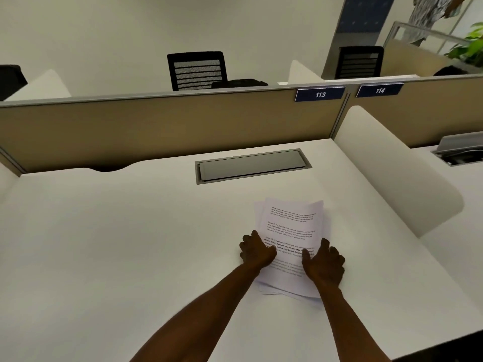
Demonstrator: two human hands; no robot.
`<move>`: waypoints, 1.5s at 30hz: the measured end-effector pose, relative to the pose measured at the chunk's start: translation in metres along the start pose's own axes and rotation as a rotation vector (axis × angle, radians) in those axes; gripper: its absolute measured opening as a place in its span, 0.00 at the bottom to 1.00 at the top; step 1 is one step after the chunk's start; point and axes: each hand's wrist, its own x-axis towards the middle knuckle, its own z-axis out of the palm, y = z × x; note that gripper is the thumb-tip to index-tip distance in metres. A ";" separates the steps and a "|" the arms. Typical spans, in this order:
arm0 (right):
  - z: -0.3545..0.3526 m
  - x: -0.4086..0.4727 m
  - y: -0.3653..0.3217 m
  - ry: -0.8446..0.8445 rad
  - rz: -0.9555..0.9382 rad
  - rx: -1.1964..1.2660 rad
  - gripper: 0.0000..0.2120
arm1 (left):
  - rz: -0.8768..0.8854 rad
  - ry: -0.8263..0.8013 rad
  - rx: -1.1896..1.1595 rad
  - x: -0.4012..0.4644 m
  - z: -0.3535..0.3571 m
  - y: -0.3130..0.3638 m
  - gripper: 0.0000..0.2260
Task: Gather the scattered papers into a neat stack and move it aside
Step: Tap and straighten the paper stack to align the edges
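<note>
Left hand (254,250) and right hand (325,262) clamp the papers (291,228) from both sides on the table (117,244); fingers curled on edges, lower sheets mostly hidden.

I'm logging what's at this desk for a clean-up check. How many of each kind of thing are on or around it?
Paper stack: 1, sheets too overlapped to count
Hands on the stack: 2, left and right
Grey cable cover in the desk: 1
Number signs: 2, 113 and 114
Black chairs behind the partition: 2
Total: 8
</note>
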 end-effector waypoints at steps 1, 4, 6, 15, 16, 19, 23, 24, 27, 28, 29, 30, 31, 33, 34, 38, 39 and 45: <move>-0.001 0.003 0.001 0.001 -0.002 -0.009 0.35 | -0.011 -0.004 -0.034 0.000 0.000 -0.001 0.35; -0.008 0.013 0.004 -0.030 0.023 0.049 0.38 | -0.054 -0.032 -0.128 0.001 0.001 -0.001 0.36; -0.013 0.021 0.005 -0.041 0.046 0.155 0.38 | -0.088 -0.028 -0.151 0.002 0.001 0.000 0.33; -0.015 0.021 0.006 0.009 0.141 0.425 0.32 | -0.115 -0.068 -0.278 0.009 -0.006 -0.006 0.33; -0.015 0.020 0.005 0.010 0.169 0.486 0.33 | -0.114 -0.071 -0.272 0.008 -0.006 -0.007 0.33; -0.013 0.023 0.010 -0.028 0.295 0.679 0.38 | -0.113 -0.064 -0.264 0.006 -0.004 -0.008 0.32; -0.013 0.027 0.023 -0.238 0.336 0.959 0.24 | -0.085 -0.063 -0.255 0.006 -0.006 -0.013 0.33; -0.014 0.025 0.022 -0.289 0.308 1.004 0.23 | -0.083 -0.069 -0.267 0.007 -0.007 -0.014 0.34; -0.013 0.015 0.014 -0.305 0.177 1.011 0.25 | -0.071 -0.105 -0.329 0.009 -0.012 -0.019 0.35; -0.013 0.011 0.011 -0.273 0.137 0.999 0.26 | -0.067 -0.120 -0.357 0.009 -0.015 -0.022 0.36; -0.013 0.007 0.008 -0.242 0.103 0.992 0.28 | -0.068 -0.130 -0.379 0.009 -0.018 -0.025 0.37; -0.013 0.003 0.004 -0.222 0.067 0.999 0.31 | -0.068 -0.136 -0.389 0.009 -0.022 -0.028 0.37; -0.014 -0.001 0.001 -0.218 0.035 1.017 0.33 | -0.069 -0.138 -0.391 0.010 -0.026 -0.032 0.38; -0.018 -0.010 -0.008 -0.244 -0.009 1.065 0.36 | -0.065 -0.137 -0.400 0.012 -0.035 -0.041 0.39; -0.021 -0.015 -0.014 -0.265 -0.037 1.094 0.36 | -0.060 -0.137 -0.417 0.014 -0.040 -0.045 0.39; -0.042 -0.033 -0.037 -0.374 -0.196 1.157 0.27 | -0.032 -0.158 -0.619 0.017 -0.076 -0.056 0.43; -0.046 -0.037 -0.041 -0.410 -0.228 1.160 0.26 | -0.017 -0.191 -0.698 0.017 -0.087 -0.058 0.44; -0.050 -0.048 -0.071 -0.551 -0.379 1.156 0.25 | 0.062 -0.427 -0.973 0.006 -0.138 -0.077 0.28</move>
